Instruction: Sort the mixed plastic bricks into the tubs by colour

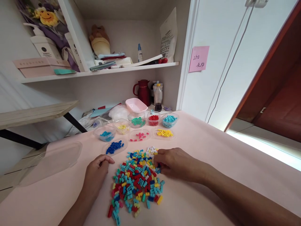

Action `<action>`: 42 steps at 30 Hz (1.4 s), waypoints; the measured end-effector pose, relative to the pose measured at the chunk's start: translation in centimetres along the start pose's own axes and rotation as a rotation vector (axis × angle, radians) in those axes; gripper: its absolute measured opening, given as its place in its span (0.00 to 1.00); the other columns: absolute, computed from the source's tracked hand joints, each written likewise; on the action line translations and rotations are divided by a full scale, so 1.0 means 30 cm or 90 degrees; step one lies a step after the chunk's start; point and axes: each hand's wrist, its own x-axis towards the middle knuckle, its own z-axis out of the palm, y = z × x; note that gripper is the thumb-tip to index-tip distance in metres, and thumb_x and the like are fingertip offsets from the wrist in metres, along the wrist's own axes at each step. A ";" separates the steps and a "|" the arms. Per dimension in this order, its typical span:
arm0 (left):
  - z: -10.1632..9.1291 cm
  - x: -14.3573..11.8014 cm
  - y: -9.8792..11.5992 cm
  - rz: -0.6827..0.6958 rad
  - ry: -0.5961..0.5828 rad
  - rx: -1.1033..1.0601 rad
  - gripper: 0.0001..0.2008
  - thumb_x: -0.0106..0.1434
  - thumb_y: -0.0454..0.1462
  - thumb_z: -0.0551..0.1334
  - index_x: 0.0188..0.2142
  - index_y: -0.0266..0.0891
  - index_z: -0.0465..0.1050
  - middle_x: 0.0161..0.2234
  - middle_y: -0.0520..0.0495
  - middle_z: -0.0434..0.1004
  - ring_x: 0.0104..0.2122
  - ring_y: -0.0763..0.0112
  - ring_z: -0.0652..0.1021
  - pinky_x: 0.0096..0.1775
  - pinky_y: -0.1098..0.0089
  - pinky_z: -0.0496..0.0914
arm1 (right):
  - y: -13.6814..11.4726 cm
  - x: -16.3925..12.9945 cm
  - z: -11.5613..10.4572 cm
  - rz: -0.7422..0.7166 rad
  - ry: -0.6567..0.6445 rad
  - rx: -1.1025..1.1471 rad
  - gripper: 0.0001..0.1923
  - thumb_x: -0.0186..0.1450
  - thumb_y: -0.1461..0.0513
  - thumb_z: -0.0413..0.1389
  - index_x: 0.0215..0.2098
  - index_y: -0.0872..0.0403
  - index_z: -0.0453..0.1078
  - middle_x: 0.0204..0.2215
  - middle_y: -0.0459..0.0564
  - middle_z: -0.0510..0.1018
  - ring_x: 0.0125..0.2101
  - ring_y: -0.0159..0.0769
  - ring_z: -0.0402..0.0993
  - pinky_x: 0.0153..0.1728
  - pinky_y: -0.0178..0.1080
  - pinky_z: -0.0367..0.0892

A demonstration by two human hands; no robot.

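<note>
Hundreds of tiny bricks [137, 179] lie heaped mid-bench; my right hand [172, 163] has its grip curled into the heap's far right side, pinching what I cannot tell. My left hand [97, 171] rests loosely closed, empty, beside it. They look light, hard, slippery; best pinched by their sides. Sorted tubs [154, 119] line the pink bench [211, 150] toward its far edge.

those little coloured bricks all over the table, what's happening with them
A person sits at a pink table with a mixed pile of small coloured bricks in front of them. The right hand is in the pile's upper right edge, fingers curled on pieces; the left hand rests beside the pile. Behind it stand clear tubs and lids each holding one colour: dark blue, pink, yellow, green, red.
</note>
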 end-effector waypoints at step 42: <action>-0.003 0.002 0.002 0.033 -0.021 0.022 0.11 0.52 0.39 0.54 0.26 0.41 0.74 0.22 0.54 0.71 0.21 0.71 0.66 0.25 0.74 0.60 | 0.018 0.015 -0.004 -0.024 0.071 0.075 0.09 0.57 0.68 0.54 0.33 0.50 0.73 0.33 0.44 0.77 0.31 0.30 0.69 0.31 0.32 0.59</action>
